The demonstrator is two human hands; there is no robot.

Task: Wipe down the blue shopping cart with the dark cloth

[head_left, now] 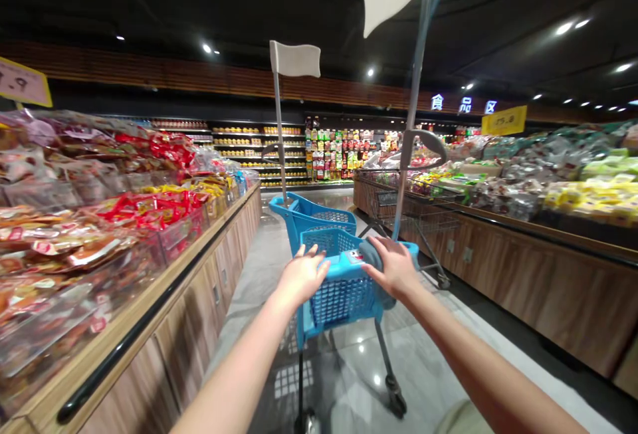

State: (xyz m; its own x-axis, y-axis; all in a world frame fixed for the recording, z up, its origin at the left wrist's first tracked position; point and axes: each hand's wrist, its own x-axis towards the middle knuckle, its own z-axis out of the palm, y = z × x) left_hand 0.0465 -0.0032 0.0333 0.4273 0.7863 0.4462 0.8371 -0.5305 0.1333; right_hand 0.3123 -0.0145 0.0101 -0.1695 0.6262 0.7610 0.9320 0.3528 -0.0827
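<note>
A blue plastic shopping cart stands in front of me, with a white label on its push bar. My left hand rests on the left part of the bar, fingers stretched forward and thumb apart. At the right side of the bar, my right hand curves over it and over a dark grey cloth-like item draped there; its thumb points inward. Ahead, joined or close up to this cart, is a second blue basket section. The insides of both are mostly hidden.
Wooden display counters heaped with packaged food line the left and right of the grey-floored aisle. A wire cart stands by the right counter. Poles with white flags rise near the blue cart. Stocked shelves cross the far end.
</note>
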